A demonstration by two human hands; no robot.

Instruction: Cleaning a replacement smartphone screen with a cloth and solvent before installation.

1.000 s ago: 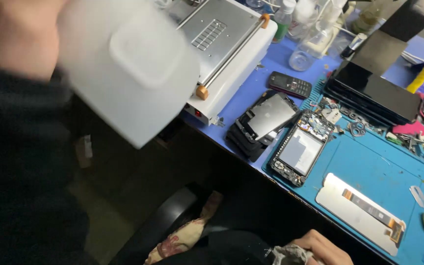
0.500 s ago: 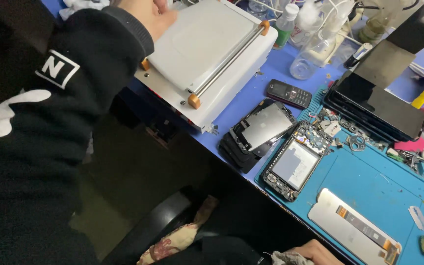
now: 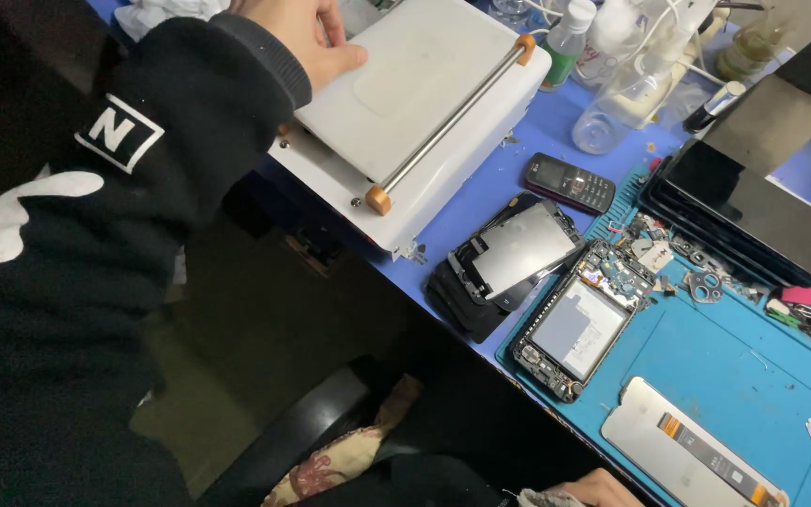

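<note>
Nearest you, at the bottom edge, your right hand (image 3: 603,488) barely shows: only a sliver of knuckles beside a bit of grey cloth (image 3: 535,499), so you cannot tell how its fingers sit. Just beyond it on the blue repair mat (image 3: 734,376) lies a white phone screen panel (image 3: 692,451) face down, and past that an opened smartphone (image 3: 584,319) with its circuit board bare. Left of it, a stack of dark phone parts (image 3: 499,268) rests on the table edge, with a small keypad phone (image 3: 570,183) just behind. Farther off, the white screen separator machine (image 3: 424,103) sits on the blue table, a metal rod running along its top plate. Your left hand (image 3: 298,33), black sleeve stretched across, rests flat on that plate's far left corner, fingers together and not clasping anything. Plastic bottles (image 3: 570,38) stand behind.
</note>
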